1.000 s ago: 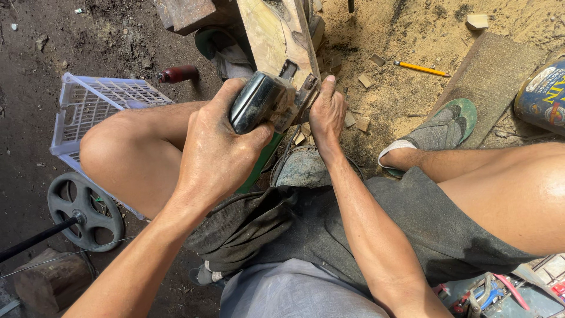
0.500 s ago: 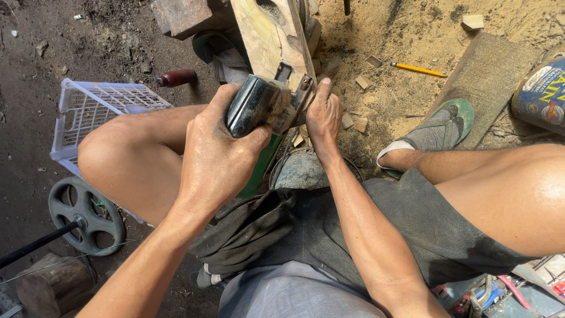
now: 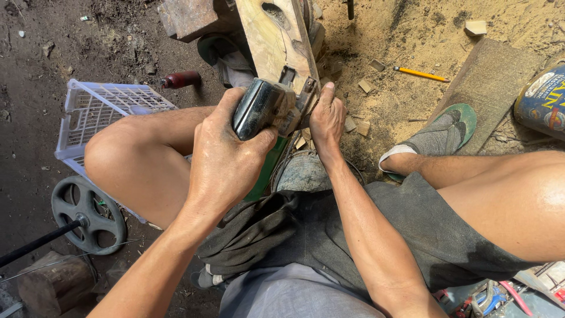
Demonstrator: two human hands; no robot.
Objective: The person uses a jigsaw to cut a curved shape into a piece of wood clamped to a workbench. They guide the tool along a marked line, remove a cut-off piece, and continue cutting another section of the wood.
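My left hand (image 3: 226,159) grips the dark, rounded body of a power tool (image 3: 259,108) whose front end presses against a pale carved wooden piece (image 3: 276,44). My right hand (image 3: 327,118) rests its fingers on the lower end of that wooden piece, next to the tool's metal head. The wood slopes up and away from me between my knees. I sit low with bare legs spread, and my right foot in a sock and green sandal (image 3: 438,136) rests on a board.
A white plastic crate (image 3: 97,112) lies left of my knee, a grey wheel (image 3: 88,215) on a rod below it. A yellow pencil (image 3: 421,74), wood chips and sawdust lie at the upper right. A blue paint can (image 3: 544,100) stands at the right edge.
Both hands, the tool and the wooden piece sit slightly higher in view than before; the grip is the same.
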